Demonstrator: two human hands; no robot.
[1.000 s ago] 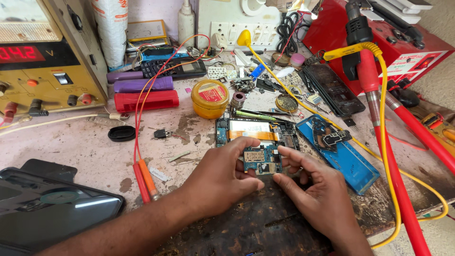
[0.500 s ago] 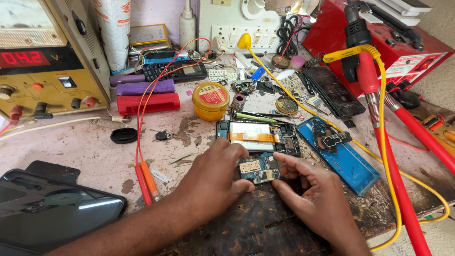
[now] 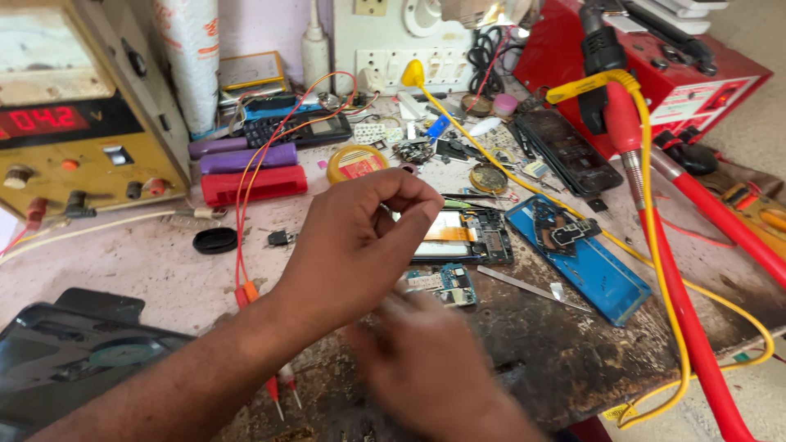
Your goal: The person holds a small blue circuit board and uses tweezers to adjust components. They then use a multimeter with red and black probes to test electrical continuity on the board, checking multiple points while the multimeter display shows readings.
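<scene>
My left hand (image 3: 352, 245) is raised above the bench, with its fingertips pinched together over the open phone body (image 3: 475, 237). I see nothing between the fingers. My right hand (image 3: 417, 360) is low at the front and blurred by motion, just below a small blue-green circuit board (image 3: 446, 285) that lies free on the dark, stained bench top. Neither hand touches the board. A thin metal pry tool (image 3: 524, 286) lies right of the board. A blue phone back cover (image 3: 577, 258) with small parts on it lies further right.
A yellow bench power supply (image 3: 74, 123) with a red display stands at the left, and its red leads (image 3: 246, 205) cross the bench. A dark phone (image 3: 65, 360) lies front left. A yellow flux tin (image 3: 356, 162) and small parts sit behind. Right are a red station (image 3: 655, 65) and red and yellow cables (image 3: 679, 270).
Both hands have let go of the circuit board, which now lies on the bench. My left hand has risen with fingers pinched; my right hand has drawn back towards me.
</scene>
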